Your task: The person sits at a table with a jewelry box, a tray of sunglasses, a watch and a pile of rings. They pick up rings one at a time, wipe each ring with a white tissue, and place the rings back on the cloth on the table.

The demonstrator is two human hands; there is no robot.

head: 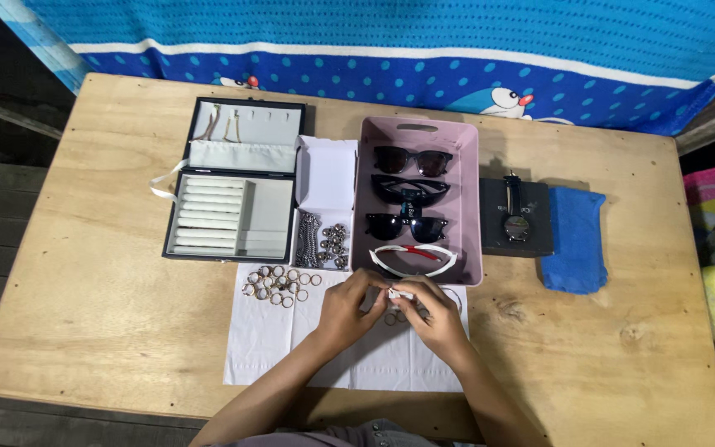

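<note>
My left hand (347, 308) and my right hand (434, 314) meet over a white cloth (266, 348) on the wooden table. Together they pinch a small white piece (399, 293), perhaps a wipe; what else lies inside the fingers is hidden. A ring or two (392, 318) rest on the cloth just under the hands. Several more rings (279, 284) are scattered to the left on the cloth.
An open black jewellery box (233, 199) stands at the left. Beside it a white box (324, 217) holds chains and rings. A pink tray (467, 207) holds several sunglasses. A watch on a black case (516, 217) and a blue cloth (574, 240) sit at the right.
</note>
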